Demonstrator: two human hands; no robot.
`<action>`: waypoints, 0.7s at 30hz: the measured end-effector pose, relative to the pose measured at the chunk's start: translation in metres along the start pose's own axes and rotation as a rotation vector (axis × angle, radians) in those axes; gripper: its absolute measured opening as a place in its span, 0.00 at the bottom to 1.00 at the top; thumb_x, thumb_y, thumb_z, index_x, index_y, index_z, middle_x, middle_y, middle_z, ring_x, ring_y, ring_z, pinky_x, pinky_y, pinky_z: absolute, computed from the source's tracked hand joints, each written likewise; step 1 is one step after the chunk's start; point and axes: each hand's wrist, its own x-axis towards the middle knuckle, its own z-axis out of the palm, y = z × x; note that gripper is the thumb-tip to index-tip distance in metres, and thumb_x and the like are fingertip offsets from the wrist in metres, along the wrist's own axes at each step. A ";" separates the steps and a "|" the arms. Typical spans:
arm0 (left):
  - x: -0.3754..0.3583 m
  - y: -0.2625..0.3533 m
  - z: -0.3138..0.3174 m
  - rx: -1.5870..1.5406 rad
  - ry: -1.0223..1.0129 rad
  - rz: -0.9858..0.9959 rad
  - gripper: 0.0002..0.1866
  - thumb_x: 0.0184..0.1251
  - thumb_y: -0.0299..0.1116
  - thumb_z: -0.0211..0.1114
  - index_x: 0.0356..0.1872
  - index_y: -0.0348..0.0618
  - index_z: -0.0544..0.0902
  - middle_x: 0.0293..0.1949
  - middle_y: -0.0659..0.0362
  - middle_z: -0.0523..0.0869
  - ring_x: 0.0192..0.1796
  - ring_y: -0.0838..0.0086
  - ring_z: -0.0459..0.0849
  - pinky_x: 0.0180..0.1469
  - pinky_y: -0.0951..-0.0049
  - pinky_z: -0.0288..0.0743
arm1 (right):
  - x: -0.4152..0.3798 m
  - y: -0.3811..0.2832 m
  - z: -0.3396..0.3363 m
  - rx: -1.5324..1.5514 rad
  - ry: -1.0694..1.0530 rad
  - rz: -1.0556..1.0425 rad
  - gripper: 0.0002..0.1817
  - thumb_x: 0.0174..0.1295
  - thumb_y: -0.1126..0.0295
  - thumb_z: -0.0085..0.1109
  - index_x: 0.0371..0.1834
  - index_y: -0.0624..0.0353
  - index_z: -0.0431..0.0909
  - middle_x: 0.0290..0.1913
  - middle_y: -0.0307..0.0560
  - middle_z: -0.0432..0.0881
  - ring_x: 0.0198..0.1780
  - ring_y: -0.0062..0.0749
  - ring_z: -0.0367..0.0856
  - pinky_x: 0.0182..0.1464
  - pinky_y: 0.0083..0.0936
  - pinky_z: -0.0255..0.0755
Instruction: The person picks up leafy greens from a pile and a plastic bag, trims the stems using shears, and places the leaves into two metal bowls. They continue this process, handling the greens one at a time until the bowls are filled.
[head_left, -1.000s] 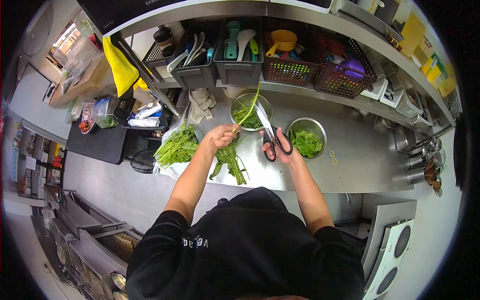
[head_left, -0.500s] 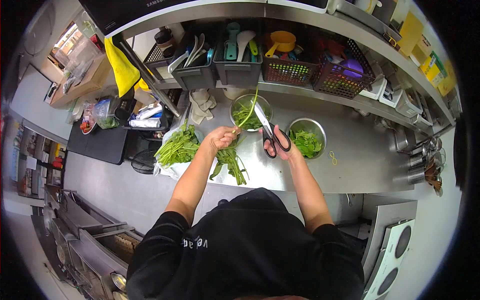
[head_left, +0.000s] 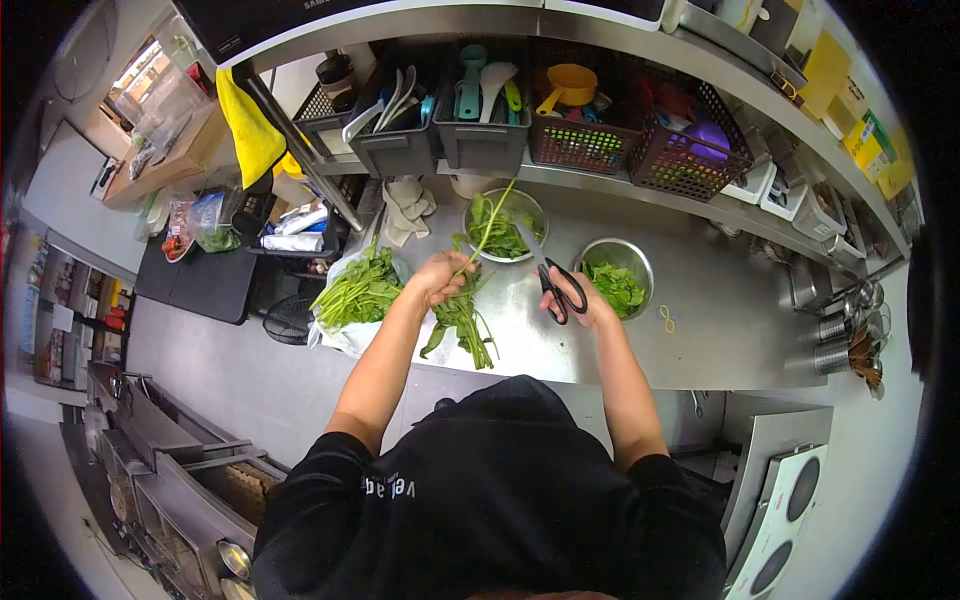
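Note:
My left hand (head_left: pixel 440 278) is closed around a green stem (head_left: pixel 494 218) that rises over the left metal bowl, where cut greens (head_left: pixel 500 238) lie. Black-handled scissors (head_left: pixel 563 292) are in my right hand (head_left: pixel 590 298), with the blades pointing up and left toward that bowl's right side. Just right of my right hand, a second metal bowl (head_left: pixel 648 270) holds cut leaves (head_left: pixel 612 287). Below my left hand, leafy greens (head_left: pixel 462 325) lie near the counter's front edge. A bunch of long-stemmed greens (head_left: pixel 362 290) rests on a white plastic bag (head_left: pixel 345 340) to the left.
A steel counter (head_left: pixel 730 310) runs under the bowls, with a yellow band (head_left: pixel 667 318) on it. A crumpled cloth (head_left: pixel 407 212) lies at the back left. Overhead, a shelf holds grey bins (head_left: pixel 483 142) and brown baskets (head_left: pixel 580 145). A black fan (head_left: pixel 290 318) stands left.
My right hand and the scissors have moved slightly right and down, away from the stem. The stem now tilts differently, with leaves showing beside it over the left bowl.

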 end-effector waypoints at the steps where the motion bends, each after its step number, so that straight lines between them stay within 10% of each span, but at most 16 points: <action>1: -0.005 0.000 0.003 -0.005 0.003 0.001 0.03 0.73 0.26 0.51 0.42 0.42 0.67 0.28 0.61 0.75 0.16 0.85 0.62 0.11 0.83 0.53 | -0.006 -0.004 0.001 -0.141 0.086 0.061 0.32 0.66 0.43 0.53 0.54 0.66 0.75 0.24 0.45 0.81 0.18 0.20 0.73 0.18 0.17 0.66; 4: 0.002 -0.014 -0.006 0.507 0.433 0.483 0.08 0.72 0.29 0.56 0.40 0.41 0.65 0.27 0.58 0.82 0.25 0.75 0.79 0.28 0.72 0.73 | -0.014 -0.017 0.012 -0.463 0.179 0.072 0.34 0.58 0.44 0.63 0.55 0.64 0.77 0.26 0.49 0.83 0.24 0.26 0.80 0.28 0.25 0.73; 6: 0.016 -0.026 -0.026 0.665 0.498 0.467 0.11 0.67 0.30 0.60 0.42 0.38 0.67 0.31 0.50 0.83 0.33 0.63 0.82 0.35 0.65 0.74 | -0.026 -0.044 0.034 -0.865 0.254 -0.021 0.44 0.46 0.38 0.70 0.60 0.59 0.75 0.35 0.56 0.86 0.39 0.42 0.86 0.47 0.37 0.76; 10: 0.014 -0.023 -0.022 0.842 0.541 0.401 0.17 0.59 0.30 0.65 0.44 0.35 0.68 0.36 0.40 0.82 0.46 0.43 0.82 0.46 0.54 0.75 | -0.022 -0.075 0.054 -1.219 0.328 -0.005 0.45 0.41 0.32 0.67 0.56 0.55 0.78 0.40 0.61 0.85 0.47 0.55 0.82 0.53 0.44 0.73; 17: 0.009 -0.012 0.006 1.061 0.522 0.465 0.20 0.60 0.31 0.65 0.49 0.36 0.67 0.40 0.38 0.83 0.46 0.42 0.81 0.48 0.50 0.74 | 0.008 -0.082 0.027 -1.388 0.308 0.042 0.40 0.36 0.28 0.67 0.34 0.58 0.85 0.36 0.58 0.85 0.45 0.53 0.83 0.50 0.44 0.74; 21: 0.017 -0.015 0.006 1.147 0.540 0.548 0.16 0.64 0.32 0.61 0.47 0.41 0.65 0.33 0.43 0.85 0.40 0.44 0.84 0.43 0.49 0.74 | 0.019 -0.081 0.016 -1.470 0.221 0.154 0.41 0.38 0.29 0.66 0.51 0.44 0.84 0.37 0.52 0.86 0.47 0.48 0.83 0.54 0.41 0.72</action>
